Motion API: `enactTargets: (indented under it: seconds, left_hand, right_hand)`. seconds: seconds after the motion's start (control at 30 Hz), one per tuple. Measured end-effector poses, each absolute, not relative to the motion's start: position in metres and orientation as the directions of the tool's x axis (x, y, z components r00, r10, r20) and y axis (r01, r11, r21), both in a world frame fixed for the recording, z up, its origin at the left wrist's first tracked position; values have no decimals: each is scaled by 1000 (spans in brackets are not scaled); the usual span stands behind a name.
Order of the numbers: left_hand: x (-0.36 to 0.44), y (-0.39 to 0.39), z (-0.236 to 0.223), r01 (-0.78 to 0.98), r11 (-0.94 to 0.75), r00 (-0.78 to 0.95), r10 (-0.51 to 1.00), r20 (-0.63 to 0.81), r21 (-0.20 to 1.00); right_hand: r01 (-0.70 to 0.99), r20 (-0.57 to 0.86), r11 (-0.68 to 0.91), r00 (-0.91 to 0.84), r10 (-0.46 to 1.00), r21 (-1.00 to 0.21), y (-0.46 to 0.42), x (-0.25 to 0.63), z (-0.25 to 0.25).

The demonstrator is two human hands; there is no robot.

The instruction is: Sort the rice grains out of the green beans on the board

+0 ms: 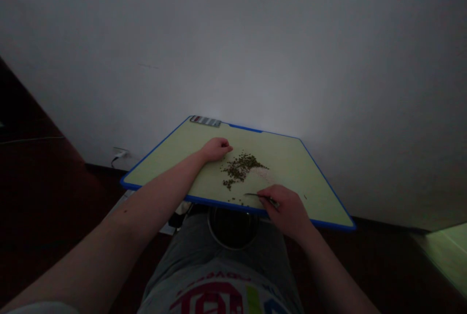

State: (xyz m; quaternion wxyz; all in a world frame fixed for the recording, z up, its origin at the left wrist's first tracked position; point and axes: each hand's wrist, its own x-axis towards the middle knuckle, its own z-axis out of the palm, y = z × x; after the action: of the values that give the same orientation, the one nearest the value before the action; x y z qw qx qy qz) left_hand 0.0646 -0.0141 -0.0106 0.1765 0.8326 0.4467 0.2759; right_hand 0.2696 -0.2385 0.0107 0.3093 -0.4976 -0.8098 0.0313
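Observation:
A pale green board with a blue rim (175,151) lies in front of me, tilted toward my lap. On its middle sits a heap of small green beans (241,167) with a patch of white grains (263,173) to their right. My left hand (216,149) rests on the board just left of the beans, its fingers curled in. My right hand (286,209) is closed on thin metal tweezers (260,197), whose tip points left near the board's front edge, below the beans.
A dark round bowl (232,229) sits in my lap under the board's front edge. A few stray beans (235,201) lie near that edge. A white wall stands behind, a cable and socket (119,153) at its foot, dark floor to the left.

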Motion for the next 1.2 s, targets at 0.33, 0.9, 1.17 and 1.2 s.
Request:
enactTargets:
  seconds: [0.33, 0.9, 1.17, 1.2]
  left_hand:
    - [65, -16, -9, 640, -541, 450, 840, 305, 546]
    - [65, -16, -7, 647, -530, 452, 845, 285, 547]
    - [64, -13, -10, 633, -547, 458, 835, 305, 547]
    - [64, -13, -11, 634, -547, 458, 835, 304, 547]
  right_hand:
    - [716, 541, 603, -369, 756, -353, -256, 271, 3]
    - [709, 546, 620, -390, 741, -335, -256, 272, 6]
    - [683, 541, 644, -417, 731, -344, -254, 261, 7]
    - [683, 542, 646, -418, 729, -342, -255, 262, 7]
